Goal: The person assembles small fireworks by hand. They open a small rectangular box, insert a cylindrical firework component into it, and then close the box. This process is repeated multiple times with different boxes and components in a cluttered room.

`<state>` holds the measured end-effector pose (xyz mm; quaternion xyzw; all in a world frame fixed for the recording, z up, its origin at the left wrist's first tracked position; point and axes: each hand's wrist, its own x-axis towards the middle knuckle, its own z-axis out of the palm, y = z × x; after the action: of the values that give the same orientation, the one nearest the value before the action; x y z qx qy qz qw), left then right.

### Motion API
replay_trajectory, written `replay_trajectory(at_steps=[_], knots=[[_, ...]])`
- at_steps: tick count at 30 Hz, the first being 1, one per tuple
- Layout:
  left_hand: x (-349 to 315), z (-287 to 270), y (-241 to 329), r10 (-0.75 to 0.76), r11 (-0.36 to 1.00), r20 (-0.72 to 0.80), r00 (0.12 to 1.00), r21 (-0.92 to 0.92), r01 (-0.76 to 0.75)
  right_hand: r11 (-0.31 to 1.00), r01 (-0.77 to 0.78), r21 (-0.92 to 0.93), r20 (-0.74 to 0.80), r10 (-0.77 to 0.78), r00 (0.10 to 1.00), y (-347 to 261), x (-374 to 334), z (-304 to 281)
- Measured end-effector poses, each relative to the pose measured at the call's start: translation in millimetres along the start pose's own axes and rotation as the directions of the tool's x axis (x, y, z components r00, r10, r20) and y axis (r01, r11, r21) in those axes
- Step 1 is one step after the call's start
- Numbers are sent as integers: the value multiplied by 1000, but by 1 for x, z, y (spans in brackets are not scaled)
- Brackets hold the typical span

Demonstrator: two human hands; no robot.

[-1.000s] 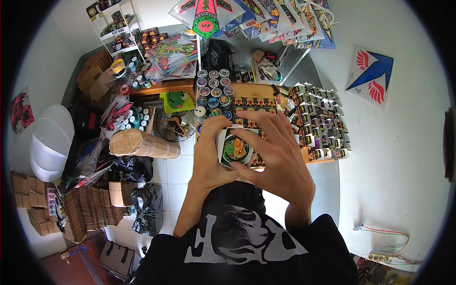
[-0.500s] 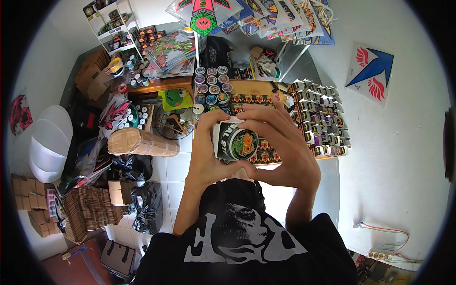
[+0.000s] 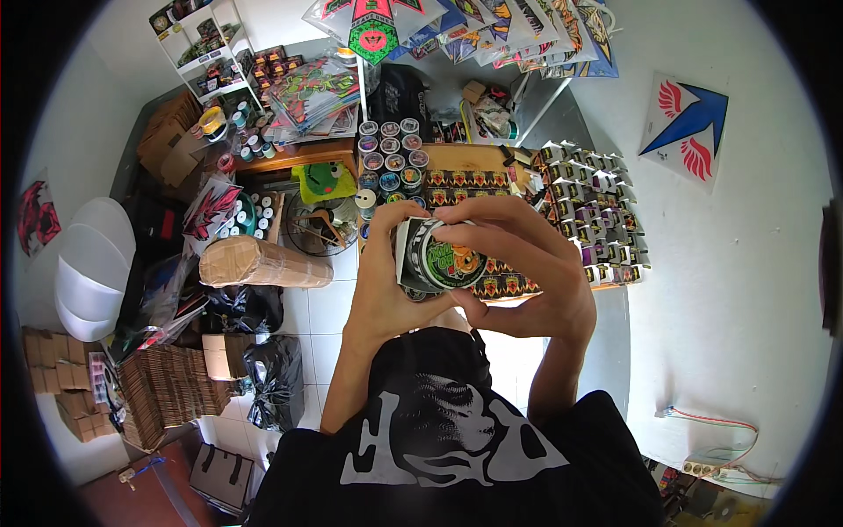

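Observation:
Held up in front of me is a short black cylinder [image 3: 454, 256], probably a spool, with a green and orange printed round end. A small open carton with a pale flap [image 3: 403, 250] surrounds its left part. My left hand [image 3: 379, 281] is closed around the carton from the left, fingers above and thumb below. From the right, my right hand [image 3: 536, 263] grips the cylinder's rim, with fingertips on its upper edge and the thumb at its lower edge. The palms hide part of the table behind.
Behind my hands a wooden table [image 3: 479, 158] carries rows of round labelled spools [image 3: 392, 162], dark printed cartons [image 3: 465, 180] and many open small cartons [image 3: 593, 211]. A long wrapped parcel [image 3: 263, 263] lies to the left. Bagged kites [image 3: 527, 35] hang above the table.
The cylinder has turned, and its round end has shifted slightly right, further out from the carton. My right hand has moved a little with it; the left stays almost in place.

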<state>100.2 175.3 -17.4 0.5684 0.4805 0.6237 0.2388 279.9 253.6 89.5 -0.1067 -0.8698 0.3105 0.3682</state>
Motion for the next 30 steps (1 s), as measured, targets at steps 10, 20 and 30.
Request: replay_trajectory(at_steps=[10, 20, 30], knots=[[-1, -1, -7, 76, 997, 3, 997, -15, -76, 990, 124, 64, -216, -107, 970, 6, 4, -3], [0, 0, -6, 36, 997, 3, 999, -70, -35, 984, 150, 93, -137, -137, 981, 10, -1, -2], [-2, -5, 0, -1, 1000, -46, 999, 2, 1, 997, -2, -82, 58, 7, 998, 3, 0, 20]])
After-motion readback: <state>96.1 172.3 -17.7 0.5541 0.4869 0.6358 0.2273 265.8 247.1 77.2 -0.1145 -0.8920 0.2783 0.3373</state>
